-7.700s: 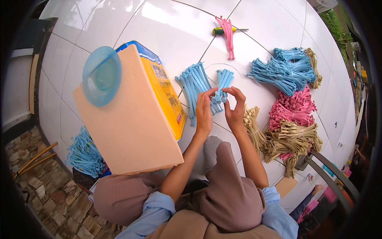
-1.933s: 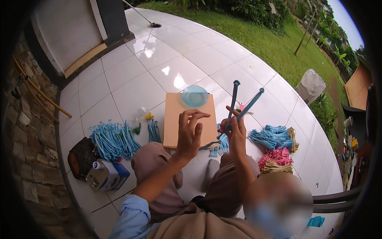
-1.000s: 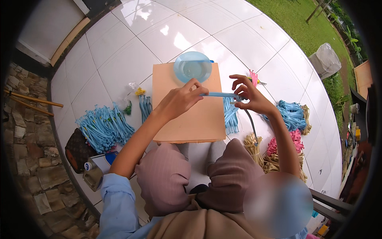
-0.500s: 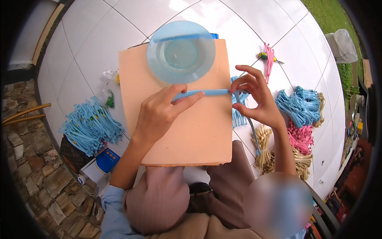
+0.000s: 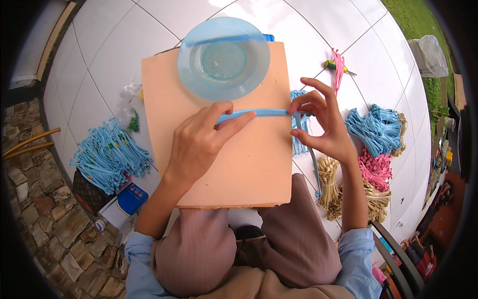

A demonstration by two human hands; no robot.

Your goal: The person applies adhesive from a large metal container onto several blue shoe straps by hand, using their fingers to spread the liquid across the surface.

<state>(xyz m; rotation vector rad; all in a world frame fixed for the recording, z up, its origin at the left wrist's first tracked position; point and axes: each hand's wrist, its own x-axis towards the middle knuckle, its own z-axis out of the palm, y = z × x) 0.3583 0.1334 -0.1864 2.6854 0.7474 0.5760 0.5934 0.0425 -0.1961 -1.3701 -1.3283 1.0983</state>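
Observation:
A flat light-blue strap [image 5: 271, 112] is stretched crosswise over the peach board [image 5: 234, 169] lying on my lap. My left hand [image 5: 199, 134] is closed on its left end, thumb and index finger along it. At the board's right edge, my right hand [image 5: 318, 117] pinches the strap's other end between curled fingers, with the index finger raised and the thumb apart. From there a narrow tail [image 5: 313, 169] of the strap hangs down past the board. A translucent blue bowl [image 5: 254, 74] of clear liquid stands on the board beyond my hands.
Bundled blue straps [image 5: 109, 157] lie on the left floor, beside a blue-and-white box [image 5: 130, 200]. On the right are blue bundles [image 5: 376, 130], pink bundles [image 5: 374, 172] and beige bundles [image 5: 328, 182]. Farther back lie pink strips [image 5: 339, 72] over a green-and-yellow handled tool [image 5: 329, 65].
Both hands keep nearly the same grip on the strap. The board and bowl appear slightly higher and further left in view. A blurred round patch at the lower right is gone.

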